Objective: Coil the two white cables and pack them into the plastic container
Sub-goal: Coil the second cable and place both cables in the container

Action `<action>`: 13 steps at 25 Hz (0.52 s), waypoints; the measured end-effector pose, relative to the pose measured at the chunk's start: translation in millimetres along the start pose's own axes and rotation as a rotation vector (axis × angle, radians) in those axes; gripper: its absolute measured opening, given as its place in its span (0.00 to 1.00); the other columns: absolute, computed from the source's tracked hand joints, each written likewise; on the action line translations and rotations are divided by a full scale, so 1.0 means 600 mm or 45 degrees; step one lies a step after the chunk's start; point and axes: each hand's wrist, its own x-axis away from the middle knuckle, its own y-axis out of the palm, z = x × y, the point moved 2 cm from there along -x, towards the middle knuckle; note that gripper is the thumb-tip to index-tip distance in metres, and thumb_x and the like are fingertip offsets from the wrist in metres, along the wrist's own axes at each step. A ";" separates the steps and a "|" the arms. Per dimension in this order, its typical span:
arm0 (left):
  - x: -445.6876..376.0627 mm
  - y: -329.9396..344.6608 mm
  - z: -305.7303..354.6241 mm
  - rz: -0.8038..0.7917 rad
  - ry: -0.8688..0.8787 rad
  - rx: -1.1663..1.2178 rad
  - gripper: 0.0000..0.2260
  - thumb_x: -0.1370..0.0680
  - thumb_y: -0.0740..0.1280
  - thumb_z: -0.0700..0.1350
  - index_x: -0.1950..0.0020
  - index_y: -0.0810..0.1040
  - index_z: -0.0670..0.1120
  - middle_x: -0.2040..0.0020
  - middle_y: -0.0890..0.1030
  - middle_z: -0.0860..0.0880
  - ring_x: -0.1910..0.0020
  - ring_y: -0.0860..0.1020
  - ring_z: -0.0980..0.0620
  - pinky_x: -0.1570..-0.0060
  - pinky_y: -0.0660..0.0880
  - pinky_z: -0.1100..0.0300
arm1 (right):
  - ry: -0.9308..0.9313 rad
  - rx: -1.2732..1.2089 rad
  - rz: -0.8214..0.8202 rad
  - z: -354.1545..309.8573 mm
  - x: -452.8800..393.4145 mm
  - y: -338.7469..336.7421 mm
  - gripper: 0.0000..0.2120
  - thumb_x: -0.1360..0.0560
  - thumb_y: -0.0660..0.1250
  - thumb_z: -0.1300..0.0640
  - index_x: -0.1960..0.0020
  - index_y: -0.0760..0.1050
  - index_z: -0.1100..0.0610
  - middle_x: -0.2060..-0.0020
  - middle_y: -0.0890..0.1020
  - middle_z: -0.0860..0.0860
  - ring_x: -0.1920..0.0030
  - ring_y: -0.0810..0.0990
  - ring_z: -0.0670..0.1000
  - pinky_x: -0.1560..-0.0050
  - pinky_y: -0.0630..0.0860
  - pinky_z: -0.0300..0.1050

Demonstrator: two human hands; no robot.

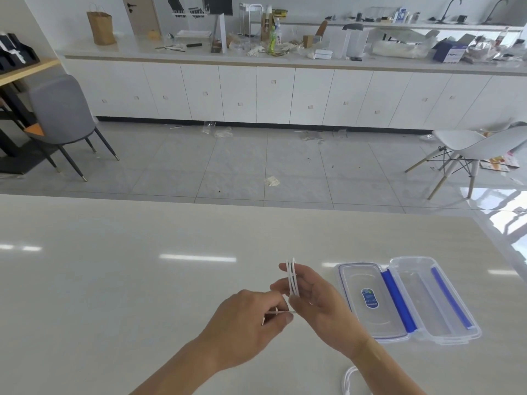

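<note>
The right hand is raised above the pale table near the centre of the view, its fingers wrapped with several loops of a white cable; the loops stand upright across the fingers, so this hand holds the coil. Just at its 8 o'clock, the left hand pinches the loose end of the same cable between thumb and fingertips, a narrow grip, with a short straight stretch of cable running from the pinch toward the right palm. The 2 hands are nearly touching. At 3 o'clock from the hands, close beside the right wrist, a clear plastic container lies open on the table, with its lid folded flat on the side nearer the hands; the lid carries a small blue label and a blue seal line around its edge. 2 blue strips run lengthwise, 1 at the hinge and 1 along the far wall of the container. At 5 o'clock from the hands, by the near edge of the table, part of the second white cable lies loose on the surface, partly cut off by the frame.
</note>
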 end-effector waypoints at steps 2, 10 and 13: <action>-0.004 -0.018 -0.002 -0.022 0.018 -0.023 0.07 0.23 0.65 0.57 0.55 0.77 0.55 0.70 0.75 0.62 0.69 0.73 0.61 0.69 0.63 0.69 | 0.047 -0.040 -0.073 -0.002 0.003 0.004 0.25 0.25 0.59 0.72 0.32 0.71 0.54 0.47 0.85 0.54 0.44 0.82 0.56 0.40 0.76 0.53; -0.023 -0.075 -0.018 0.026 0.095 0.115 0.06 0.27 0.74 0.55 0.57 0.79 0.56 0.59 0.79 0.61 0.65 0.74 0.61 0.63 0.69 0.72 | 0.057 -0.078 -0.237 -0.012 0.016 0.010 0.12 0.22 0.65 0.60 0.40 0.77 0.50 0.56 0.86 0.51 0.57 0.81 0.50 0.57 0.74 0.42; -0.027 -0.087 -0.023 0.076 0.113 0.275 0.05 0.27 0.75 0.51 0.58 0.81 0.55 0.59 0.80 0.60 0.66 0.72 0.57 0.64 0.70 0.71 | 0.057 -0.136 -0.242 -0.016 0.020 0.012 0.09 0.21 0.64 0.58 0.42 0.77 0.52 0.58 0.85 0.50 0.58 0.81 0.51 0.56 0.73 0.44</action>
